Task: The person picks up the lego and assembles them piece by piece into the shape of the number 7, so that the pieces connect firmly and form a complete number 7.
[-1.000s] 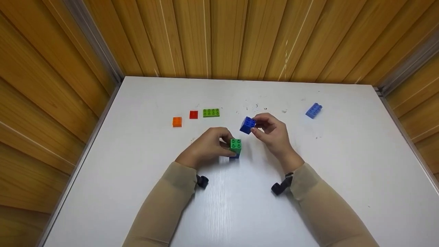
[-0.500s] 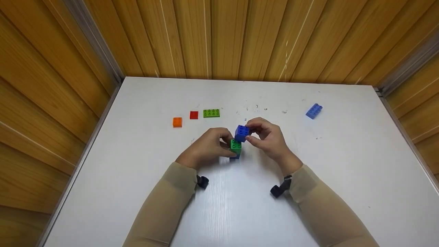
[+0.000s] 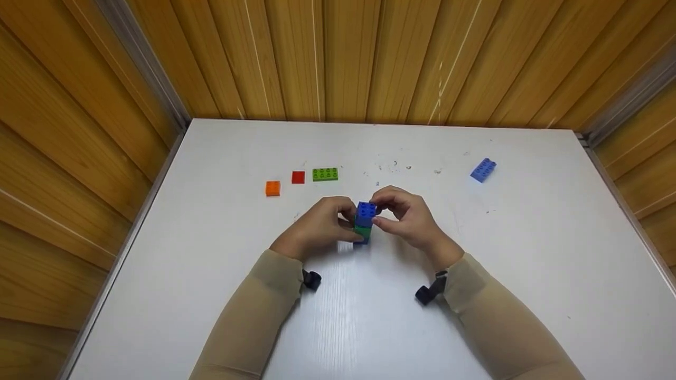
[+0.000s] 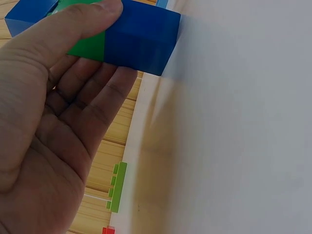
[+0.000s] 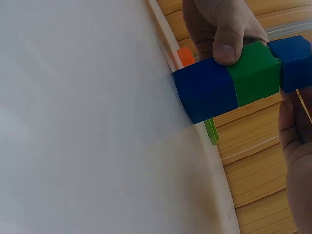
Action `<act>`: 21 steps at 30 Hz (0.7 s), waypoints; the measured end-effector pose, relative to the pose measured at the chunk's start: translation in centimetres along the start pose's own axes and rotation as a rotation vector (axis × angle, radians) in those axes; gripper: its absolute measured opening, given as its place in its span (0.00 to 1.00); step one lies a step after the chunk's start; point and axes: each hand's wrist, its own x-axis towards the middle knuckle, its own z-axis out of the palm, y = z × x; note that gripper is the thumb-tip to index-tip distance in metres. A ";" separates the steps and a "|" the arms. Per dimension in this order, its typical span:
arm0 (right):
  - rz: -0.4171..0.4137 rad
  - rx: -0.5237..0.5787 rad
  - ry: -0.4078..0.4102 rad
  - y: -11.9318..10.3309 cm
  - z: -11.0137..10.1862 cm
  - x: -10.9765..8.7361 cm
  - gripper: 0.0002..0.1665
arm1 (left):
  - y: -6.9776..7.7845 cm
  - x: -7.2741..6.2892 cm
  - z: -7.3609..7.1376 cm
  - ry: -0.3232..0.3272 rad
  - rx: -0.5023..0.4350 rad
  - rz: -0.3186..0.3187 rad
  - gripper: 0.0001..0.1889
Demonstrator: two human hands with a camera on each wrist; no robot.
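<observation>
In the head view my left hand (image 3: 319,224) grips a small upright stack, a green building brick (image 3: 363,231) on a dark blue brick (image 4: 144,36), standing on the table. The thumb lies across the joint between the two in the left wrist view. My right hand (image 3: 417,221) pinches another blue brick (image 3: 366,212) by its right side, directly over the green one. In the right wrist view this upper blue brick (image 5: 293,63) lines up with the green brick (image 5: 256,73), a narrow gap with studs showing between them.
An orange brick (image 3: 272,188), a red brick (image 3: 298,177) and a light green eight-stud brick (image 3: 325,174) lie beyond my left hand. A lighter blue brick (image 3: 483,170) sits at the back right of the white table (image 3: 528,253). Wood-plank walls (image 3: 338,58) bound the table.
My right hand has brought its blue brick left and toward me, from beside the stack to on top of the green brick, turning it straight. The left hand has kept its hold on the stack.
</observation>
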 end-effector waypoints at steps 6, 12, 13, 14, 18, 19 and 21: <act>-0.017 0.043 -0.025 0.1 0.0 0.0 0.22 | 0.1 -0.1 0.0 0.008 -0.004 -0.013 0.14; -0.015 0.044 -0.025 0.2 0.1 0.0 0.20 | 0.2 -0.1 0.0 0.000 0.001 -0.039 0.14; -0.012 0.045 -0.022 0.3 0.1 0.0 0.19 | 0.2 -0.1 0.0 -0.002 -0.001 -0.041 0.14; -0.009 0.046 -0.019 0.3 0.2 -0.1 0.18 | 0.2 0.0 0.0 -0.004 -0.003 -0.040 0.14; 0.002 0.050 -0.006 0.5 0.4 -0.2 0.17 | 0.0 0.0 0.0 -0.011 -0.015 -0.036 0.15; 0.003 0.052 -0.004 0.5 0.4 -0.2 0.17 | 0.0 0.1 0.0 -0.012 -0.015 -0.034 0.15; 0.002 0.050 -0.001 0.5 0.5 -0.3 0.17 | 0.0 0.1 0.0 -0.014 -0.017 -0.029 0.15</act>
